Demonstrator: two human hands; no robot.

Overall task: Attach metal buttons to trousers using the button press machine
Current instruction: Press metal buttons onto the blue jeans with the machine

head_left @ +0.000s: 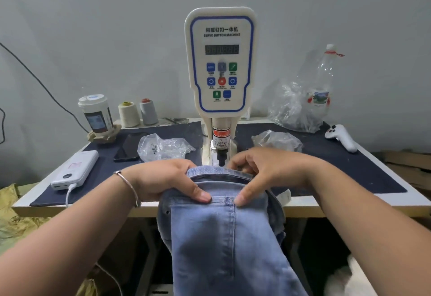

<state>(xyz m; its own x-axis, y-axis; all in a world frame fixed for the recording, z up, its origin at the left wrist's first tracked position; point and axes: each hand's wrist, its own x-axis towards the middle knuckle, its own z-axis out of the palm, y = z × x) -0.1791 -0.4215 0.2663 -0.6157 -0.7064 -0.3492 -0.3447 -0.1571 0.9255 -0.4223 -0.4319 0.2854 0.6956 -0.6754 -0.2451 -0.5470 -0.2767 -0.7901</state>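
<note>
Light blue denim trousers [224,237] hang over the table's front edge, their waistband lying just below the punch of the white servo button machine [221,62]. My left hand [163,179] grips the waistband on the left, thumb on top of the denim. My right hand [263,172] grips it on the right, thumb pressing near the seam, fingers curled by the punch. A clear bag with small metal buttons [161,147] lies left of the machine.
On the dark mat [349,165] lie a white power bank [74,169] with cable, a black phone [130,146], a second clear bag [276,140] and a white controller [341,137]. At the back stand a cup [96,113], two thread cones [137,113] and a plastic bottle [323,81].
</note>
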